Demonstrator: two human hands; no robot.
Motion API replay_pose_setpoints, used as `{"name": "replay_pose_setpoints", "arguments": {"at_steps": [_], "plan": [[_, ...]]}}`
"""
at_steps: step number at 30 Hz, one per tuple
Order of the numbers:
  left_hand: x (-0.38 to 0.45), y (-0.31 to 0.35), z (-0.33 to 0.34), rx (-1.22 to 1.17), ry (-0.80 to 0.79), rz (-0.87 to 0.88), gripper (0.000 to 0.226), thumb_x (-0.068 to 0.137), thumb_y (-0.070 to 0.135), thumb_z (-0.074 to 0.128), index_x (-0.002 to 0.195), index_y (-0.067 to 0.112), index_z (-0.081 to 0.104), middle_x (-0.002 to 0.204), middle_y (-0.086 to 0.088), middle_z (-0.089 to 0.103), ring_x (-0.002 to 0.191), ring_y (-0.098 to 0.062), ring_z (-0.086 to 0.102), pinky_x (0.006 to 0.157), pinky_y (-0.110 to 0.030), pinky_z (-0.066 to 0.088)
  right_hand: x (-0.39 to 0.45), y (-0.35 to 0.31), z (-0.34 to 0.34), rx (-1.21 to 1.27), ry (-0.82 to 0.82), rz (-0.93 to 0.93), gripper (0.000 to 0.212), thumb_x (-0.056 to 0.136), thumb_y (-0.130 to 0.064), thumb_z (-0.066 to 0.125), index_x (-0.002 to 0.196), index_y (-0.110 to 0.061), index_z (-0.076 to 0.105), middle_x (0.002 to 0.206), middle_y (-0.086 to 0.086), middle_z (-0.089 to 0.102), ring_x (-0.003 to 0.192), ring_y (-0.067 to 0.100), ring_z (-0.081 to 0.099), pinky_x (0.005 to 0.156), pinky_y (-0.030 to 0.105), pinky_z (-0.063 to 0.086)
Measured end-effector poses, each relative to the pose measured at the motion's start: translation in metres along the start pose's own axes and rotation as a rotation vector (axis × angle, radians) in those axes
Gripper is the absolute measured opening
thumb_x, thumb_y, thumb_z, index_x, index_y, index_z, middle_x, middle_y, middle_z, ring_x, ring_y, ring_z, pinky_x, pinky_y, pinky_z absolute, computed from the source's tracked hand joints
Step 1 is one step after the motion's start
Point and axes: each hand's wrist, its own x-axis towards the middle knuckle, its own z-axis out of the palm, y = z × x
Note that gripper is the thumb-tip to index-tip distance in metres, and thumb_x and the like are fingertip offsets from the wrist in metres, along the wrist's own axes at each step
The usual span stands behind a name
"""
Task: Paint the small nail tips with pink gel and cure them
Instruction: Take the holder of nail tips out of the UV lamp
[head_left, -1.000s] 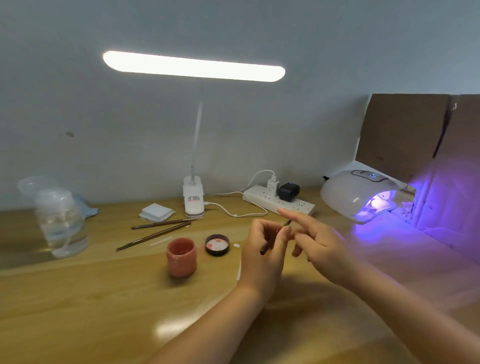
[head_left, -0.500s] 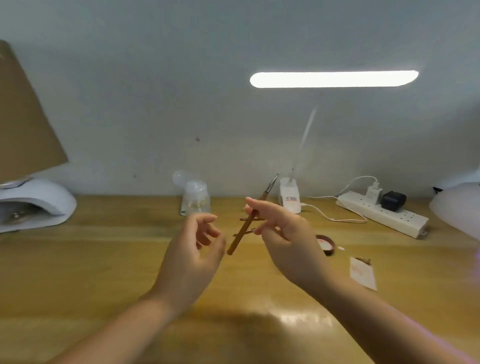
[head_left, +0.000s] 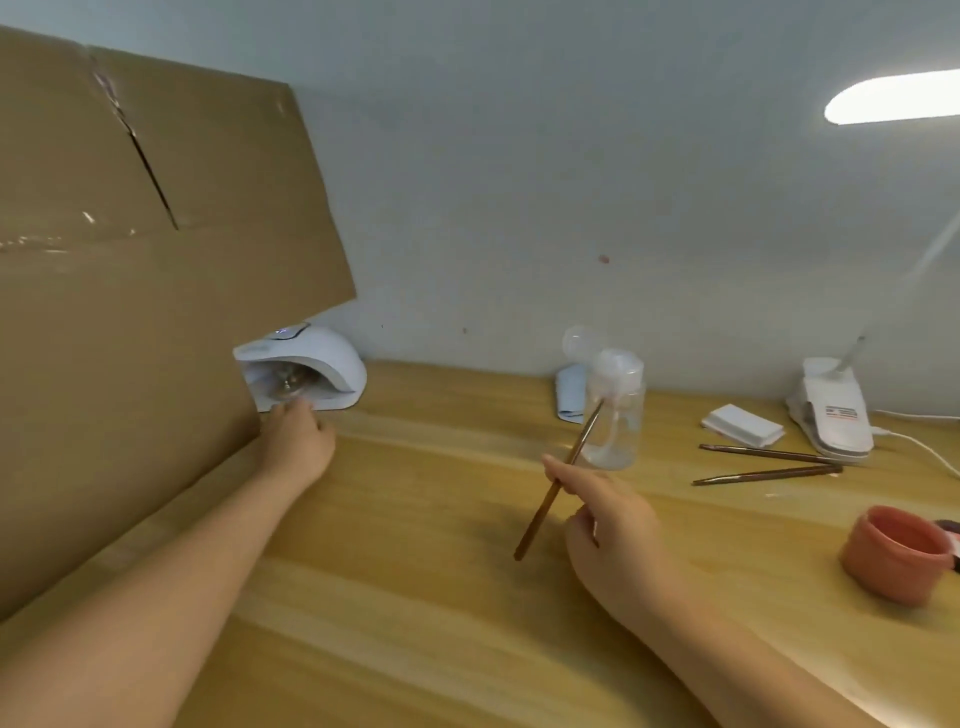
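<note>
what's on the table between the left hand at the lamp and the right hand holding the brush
Nothing: in the head view only bare table lies between the left hand at the lamp and the right hand holding the brush.

Your left hand (head_left: 298, 441) reaches to the mouth of the white curing lamp (head_left: 306, 366), fingers curled. Your right hand (head_left: 605, 514) pinches a brown brush (head_left: 558, 480), bristles angled up toward the clear bottle (head_left: 615, 415) just beyond it.

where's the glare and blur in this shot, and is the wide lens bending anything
Head view: the lamp bar is blown out white at top right; the brush in the right hand is soft; the cardboard and table edge tilt from wide-angle distortion.
</note>
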Motion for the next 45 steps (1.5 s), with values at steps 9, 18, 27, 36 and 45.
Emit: {"name": "replay_pose_setpoints", "arguments": {"at_steps": [9, 18, 27, 36, 45], "plan": [[0.058, -0.010, 0.020, -0.074, 0.029, -0.138, 0.054, 0.101, 0.026, 0.043, 0.140, -0.009, 0.030, 0.136, -0.031, 0.044, 0.121, -0.045, 0.048, 0.096, -0.049, 0.044, 0.002, -0.007, -0.002, -0.107, 0.019, -0.003, 0.063, 0.072, 0.015, 0.062, 0.128, -0.016, 0.060, 0.103, -0.002, 0.065, 0.090, 0.014, 0.054, 0.076, 0.010, 0.029], [0.100, -0.012, 0.036, -0.280, 0.130, -0.416, 0.057, 0.098, 0.014, 0.044, 0.148, 0.001, 0.021, 0.140, -0.025, 0.043, 0.129, -0.040, 0.041, 0.102, -0.042, 0.037, 0.002, -0.008, -0.001, -0.141, 0.025, -0.041, 0.065, 0.059, 0.019, 0.069, 0.115, -0.013, 0.070, 0.084, -0.024, 0.052, 0.076, 0.003, 0.047, 0.069, 0.000, 0.032], [0.057, -0.001, 0.025, -0.109, 0.196, -0.276, 0.034, 0.095, 0.028, 0.055, 0.115, 0.001, 0.049, 0.107, -0.022, 0.061, 0.101, -0.039, 0.059, 0.072, -0.037, 0.040, 0.000, -0.009, -0.002, -0.136, 0.076, -0.099, 0.063, 0.057, 0.016, 0.071, 0.111, -0.015, 0.071, 0.078, -0.035, 0.039, 0.067, -0.007, 0.040, 0.065, 0.002, 0.035], [-0.018, -0.020, -0.010, -0.317, 0.218, -0.270, 0.057, 0.068, 0.042, 0.082, 0.104, 0.004, 0.060, 0.093, -0.015, 0.069, 0.090, -0.032, 0.067, 0.074, -0.042, 0.055, -0.002, 0.002, -0.003, 0.097, 0.230, -0.126, 0.058, 0.065, 0.022, 0.055, 0.105, -0.015, 0.072, 0.088, -0.008, 0.070, 0.081, 0.007, 0.058, 0.067, 0.008, 0.042], [-0.099, 0.030, -0.050, -0.576, 0.283, -0.153, 0.057, 0.072, 0.025, 0.076, 0.123, 0.013, 0.053, 0.107, -0.001, 0.070, 0.099, -0.022, 0.064, 0.088, -0.039, 0.051, -0.010, -0.010, -0.075, 0.046, 0.213, -0.182, 0.045, 0.080, 0.013, 0.053, 0.108, -0.018, 0.071, 0.091, -0.017, 0.068, 0.072, -0.013, 0.054, 0.064, 0.004, 0.034]]}}
